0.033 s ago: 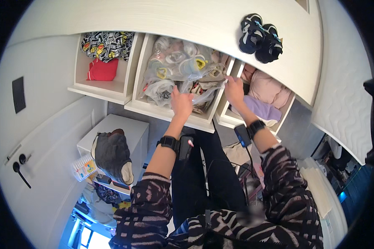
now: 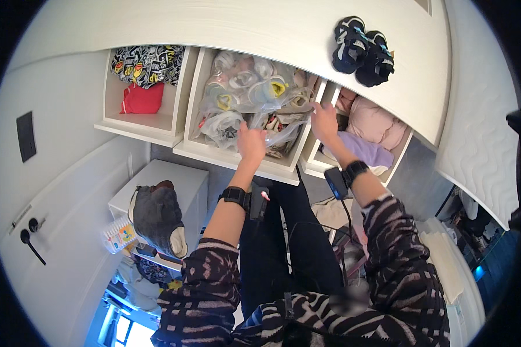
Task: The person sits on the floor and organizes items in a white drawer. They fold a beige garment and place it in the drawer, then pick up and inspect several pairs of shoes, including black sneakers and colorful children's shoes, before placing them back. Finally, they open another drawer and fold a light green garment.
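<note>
The middle drawer stands pulled out, filled with shoes in clear plastic bags. In its near right part, a clear plastic bag lies around a shoe with red and white parts. My left hand is closed on the near left side of this bag, fingertips partly hidden. My right hand is at the drawer's right wall, fingers pinched on the bag's right edge. Beside the hands lie a beige shoe, a bagged pale shoe with yellow lining and another clear bag.
The left drawer holds a red cloth item and a patterned one. The right drawer holds pink and purple cloth. Black shoes stand on the white top. A dark bag sits on a small cabinet.
Almost nothing differs. My right hand sits very slightly further left, and the view has shifted a little.
</note>
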Demonstrator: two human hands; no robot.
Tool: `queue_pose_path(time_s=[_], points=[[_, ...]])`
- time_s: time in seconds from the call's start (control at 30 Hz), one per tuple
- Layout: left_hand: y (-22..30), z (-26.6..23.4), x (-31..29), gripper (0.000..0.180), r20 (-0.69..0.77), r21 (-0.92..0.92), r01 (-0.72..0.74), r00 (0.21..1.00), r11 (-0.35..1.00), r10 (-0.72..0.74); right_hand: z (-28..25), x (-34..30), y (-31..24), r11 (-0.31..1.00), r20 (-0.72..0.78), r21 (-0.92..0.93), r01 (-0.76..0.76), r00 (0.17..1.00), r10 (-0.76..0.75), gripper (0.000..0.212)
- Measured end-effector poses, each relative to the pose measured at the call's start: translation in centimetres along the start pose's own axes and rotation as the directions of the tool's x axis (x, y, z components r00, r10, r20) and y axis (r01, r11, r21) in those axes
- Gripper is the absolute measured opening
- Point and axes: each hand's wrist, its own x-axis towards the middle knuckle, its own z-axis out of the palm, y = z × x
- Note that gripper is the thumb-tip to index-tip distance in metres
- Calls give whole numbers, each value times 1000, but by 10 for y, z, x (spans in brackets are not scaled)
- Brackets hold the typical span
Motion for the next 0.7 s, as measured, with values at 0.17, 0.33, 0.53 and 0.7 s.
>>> queue_pose_path(time_s=[0.17, 0.33, 0.53, 0.7], points=[[-16, -5, 19, 25, 234, -26, 26, 972, 999, -19, 31, 40, 3, 989, 350, -145, 1, 936, 50, 33], [-15, -21, 27, 45, 177, -77, -236, 953, 969, 246, 26, 40, -15, 905, 463, -331, 268, 881, -92, 25], [-3, -26, 37, 59, 206, -88, -236, 946, 968, 250, 16, -43, -47, 701, 576, -139, 699, 633, -517, 21], [-6, -30, 31, 65, 223, -124, -157, 958, 980, 181, 23, -65, -48, 635, 449, -157, 756, 628, -636, 20]])
